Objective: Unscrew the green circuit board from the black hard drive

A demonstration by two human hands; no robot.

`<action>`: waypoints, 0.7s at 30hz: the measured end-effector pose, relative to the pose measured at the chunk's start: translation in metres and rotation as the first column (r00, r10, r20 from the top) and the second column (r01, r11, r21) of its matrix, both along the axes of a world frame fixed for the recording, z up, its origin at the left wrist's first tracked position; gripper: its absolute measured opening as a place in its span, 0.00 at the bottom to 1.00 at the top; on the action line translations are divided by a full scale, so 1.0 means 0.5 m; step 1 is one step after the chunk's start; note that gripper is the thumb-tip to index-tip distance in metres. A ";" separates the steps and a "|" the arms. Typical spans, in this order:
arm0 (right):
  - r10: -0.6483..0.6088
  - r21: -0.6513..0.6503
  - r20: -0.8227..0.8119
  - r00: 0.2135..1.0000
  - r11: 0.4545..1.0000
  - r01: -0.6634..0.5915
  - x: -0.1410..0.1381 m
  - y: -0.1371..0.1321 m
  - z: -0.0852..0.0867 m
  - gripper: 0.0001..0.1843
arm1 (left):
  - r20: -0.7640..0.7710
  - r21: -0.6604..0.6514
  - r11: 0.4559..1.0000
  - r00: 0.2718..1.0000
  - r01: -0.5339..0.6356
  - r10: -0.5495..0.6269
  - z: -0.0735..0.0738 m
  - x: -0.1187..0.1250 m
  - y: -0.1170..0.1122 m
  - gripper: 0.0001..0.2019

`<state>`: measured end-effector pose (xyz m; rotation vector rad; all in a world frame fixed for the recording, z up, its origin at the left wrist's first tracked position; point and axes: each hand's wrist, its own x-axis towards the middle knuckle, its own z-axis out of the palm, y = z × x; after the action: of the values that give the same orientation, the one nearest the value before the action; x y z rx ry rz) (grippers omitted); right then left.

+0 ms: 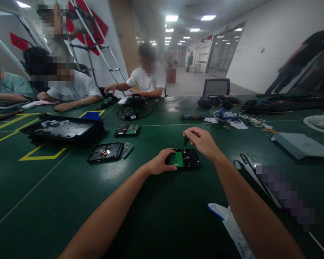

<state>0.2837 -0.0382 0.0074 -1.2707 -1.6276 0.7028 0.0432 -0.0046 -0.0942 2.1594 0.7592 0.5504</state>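
A black hard drive [192, 159] lies on the green table with its green circuit board [176, 159] facing up. My left hand [162, 162] grips the drive's left end, thumb at the near edge and fingers at the far edge. Just above the far edge, my right hand [201, 139] pinches a small dark green piece [186, 139]; its exact kind is too small to tell. Several tiny screws [173, 141] lie on the table beyond the drive. To the left are another hard drive [105, 152], a loose circuit board [127, 149] and a third hard drive [127, 130].
A black tray [62, 131] stands at the left. Beyond my hands lie a screwdriver [192, 117] and tangled cables [225, 116]. A grey metal case [304, 145] is at the right, and a white glove [232, 225] lies beside my right forearm. Several people sit across the table.
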 end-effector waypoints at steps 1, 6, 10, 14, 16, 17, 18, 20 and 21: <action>-0.003 0.003 -0.004 1.000 1.000 0.003 0.000 -0.001 0.001 0.16 | -0.001 -0.002 1.000 1.000 -0.002 0.002 0.001 0.000 -0.001 0.41; 0.024 -0.041 -0.087 0.996 0.999 -0.027 -0.005 -0.003 0.001 0.16 | -0.021 0.004 1.000 1.000 0.002 -0.002 0.006 0.000 -0.003 0.41; 0.055 -0.056 -0.086 0.995 0.997 -0.060 -0.008 -0.002 -0.001 0.17 | -0.036 0.011 1.000 0.999 0.005 -0.005 0.006 0.000 -0.003 0.41; 0.098 -0.078 -0.067 0.993 0.992 -0.103 -0.007 -0.003 0.000 0.18 | -0.023 0.017 1.000 1.000 -0.006 0.006 0.002 0.000 -0.003 0.41; 0.074 -0.064 -0.029 0.997 0.995 -0.075 -0.006 -0.004 0.001 0.17 | -0.024 0.014 1.000 1.000 -0.009 0.009 0.000 0.000 -0.002 0.41; 0.055 -0.055 -0.015 0.998 0.997 -0.056 -0.005 -0.004 0.002 0.17 | -0.026 0.014 1.000 1.000 -0.008 0.008 -0.001 0.000 -0.002 0.41; 0.038 -0.051 -0.008 0.999 0.998 -0.038 -0.005 -0.004 0.001 0.16 | -0.029 0.014 1.000 1.000 -0.004 0.004 -0.001 0.000 -0.001 0.41; 0.017 -0.052 -0.025 1.000 0.998 -0.018 -0.005 -0.002 -0.001 0.16 | -0.029 0.019 1.000 1.000 0.002 -0.001 -0.001 0.000 -0.001 0.42; 0.017 -0.054 -0.046 0.999 0.998 -0.020 -0.005 -0.001 -0.002 0.16 | -0.026 0.022 1.000 1.000 0.003 -0.002 -0.001 0.001 -0.001 0.42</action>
<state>0.2810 -0.0387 0.0062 -1.2713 -1.5950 0.7870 0.0436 -0.0050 -0.0948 2.1918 0.7678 0.5325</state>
